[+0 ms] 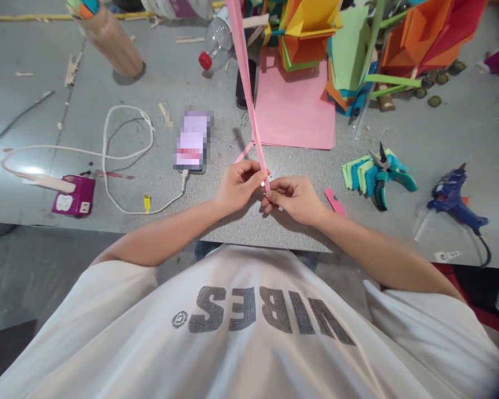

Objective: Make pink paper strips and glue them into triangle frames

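Observation:
A long pink paper strip (249, 83) runs from the top of the view down to my two hands near the table's front edge. My left hand (242, 185) pinches it close to its lower end, thumb on top. Just below, my right hand (293, 197) grips the very end between thumb and fingers. A second narrow pink piece slants out to the left above my left hand. Behind the hands lies a pink paper sheet (295, 111). Beside my right wrist is a small pink cutter (335, 201).
Pliers (382, 166) rest on folded green and blue paper to the right, near a blue glue gun (453, 197). Folded colored paper shapes (311, 27) stand at the back. Left are a charging phone (193, 139), a purple charger (77, 195) and a wooden cup (112, 47).

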### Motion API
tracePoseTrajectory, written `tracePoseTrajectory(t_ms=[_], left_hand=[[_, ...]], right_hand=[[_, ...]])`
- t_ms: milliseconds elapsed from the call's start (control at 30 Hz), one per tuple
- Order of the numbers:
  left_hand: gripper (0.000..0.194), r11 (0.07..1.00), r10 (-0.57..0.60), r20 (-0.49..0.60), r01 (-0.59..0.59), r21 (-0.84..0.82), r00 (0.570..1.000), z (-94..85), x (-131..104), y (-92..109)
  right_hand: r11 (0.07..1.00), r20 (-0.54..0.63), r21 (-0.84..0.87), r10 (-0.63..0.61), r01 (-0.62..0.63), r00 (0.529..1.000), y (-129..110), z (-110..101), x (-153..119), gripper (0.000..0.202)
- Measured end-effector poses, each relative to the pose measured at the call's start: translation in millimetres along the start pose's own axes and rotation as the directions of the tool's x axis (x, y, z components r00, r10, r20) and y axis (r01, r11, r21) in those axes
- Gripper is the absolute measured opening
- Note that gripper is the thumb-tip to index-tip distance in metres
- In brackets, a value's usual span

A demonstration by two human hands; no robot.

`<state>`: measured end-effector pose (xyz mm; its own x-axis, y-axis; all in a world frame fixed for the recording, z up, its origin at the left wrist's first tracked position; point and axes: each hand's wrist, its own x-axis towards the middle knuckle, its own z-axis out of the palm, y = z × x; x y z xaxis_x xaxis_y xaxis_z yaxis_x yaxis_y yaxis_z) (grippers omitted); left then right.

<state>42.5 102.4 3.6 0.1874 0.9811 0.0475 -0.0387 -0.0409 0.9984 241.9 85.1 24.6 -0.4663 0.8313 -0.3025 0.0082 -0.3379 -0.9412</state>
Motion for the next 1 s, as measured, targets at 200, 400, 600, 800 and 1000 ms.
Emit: tracePoseTrajectory(t_ms=[200, 400, 600, 800, 1000], left_hand=[[0.044, 1.000, -0.009, -0.022, 0.009, 0.005, 1.000, -0.7, 0.2, -0.9], [0.049, 0.996, 0.087, -0.185, -0.079, 0.048, 0.979, -5.3, 8.9, -4.1], [0.048, 0.998, 0.056, -0.322, -0.053, 0.019, 0.945, -12.7, 20.5, -1.9], [0.047, 0.999, -0.002, -0.249, -0.006, -0.033, 0.968, -15.4, 23.9, -4.0], [0.048, 0.995, -0.065, -0.040, 0.062, -0.081, 0.997, -17.9, 14.6, 1.2]], right_hand=[[1.000, -0.006, 0.025, 0.019, -0.019, 1.000, 0.0, 2.0, -0.7, 0.033], [0.997, 0.012, -0.003, 0.074, -0.073, 0.997, 6.1, 4.4, -1.4, 0.031], [0.994, 0.019, -0.065, 0.087, -0.086, 0.996, 1.3, 3.7, -2.8, 0.033], [0.989, 0.029, -0.108, 0.107, -0.104, 0.994, 1.0, 1.8, -3.1, 0.033], [0.902, -0.056, -0.413, -0.165, 0.128, 0.985, 0.3, -7.8, -1.8, 0.037]])
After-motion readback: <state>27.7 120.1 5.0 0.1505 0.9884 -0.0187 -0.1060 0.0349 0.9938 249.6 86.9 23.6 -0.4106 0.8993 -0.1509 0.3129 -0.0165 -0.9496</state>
